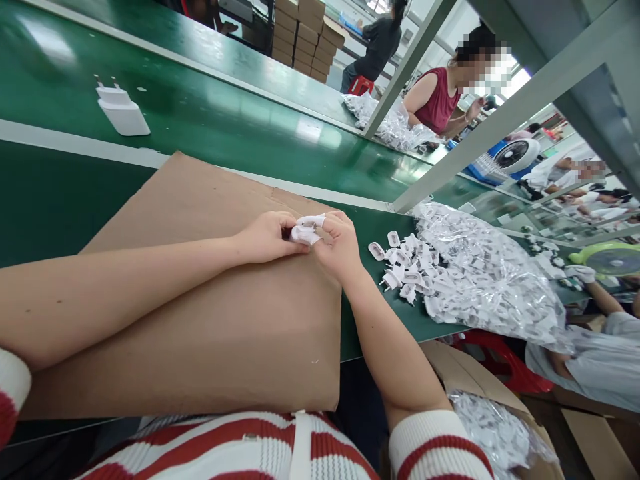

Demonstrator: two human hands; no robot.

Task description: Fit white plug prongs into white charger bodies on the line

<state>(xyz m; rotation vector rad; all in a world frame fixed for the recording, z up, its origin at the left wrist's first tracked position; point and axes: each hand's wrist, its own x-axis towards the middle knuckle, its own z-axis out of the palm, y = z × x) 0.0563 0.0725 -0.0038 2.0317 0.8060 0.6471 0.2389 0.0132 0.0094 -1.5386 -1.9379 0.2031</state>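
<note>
Above a brown cardboard sheet [240, 333], my two hands meet at a small white plastic charger part [304, 235]. My left hand [265, 237] pinches it from the left between thumb and fingers. My right hand [343, 245] closes on it from the other side, with a white covering on a fingertip. The fingers hide much of the part, so I cannot tell whether it is one piece or two. To the right of my right hand lies a loose pile of white plug parts [407, 267], some with pins showing.
A clear plastic bag [490, 273] full of white parts lies on the green bench at right. A white plug charger [123, 110] sits on the conveyor belt [210, 100] at far left. A metal post [410, 67] rises beyond the bench. Several people sit farther off.
</note>
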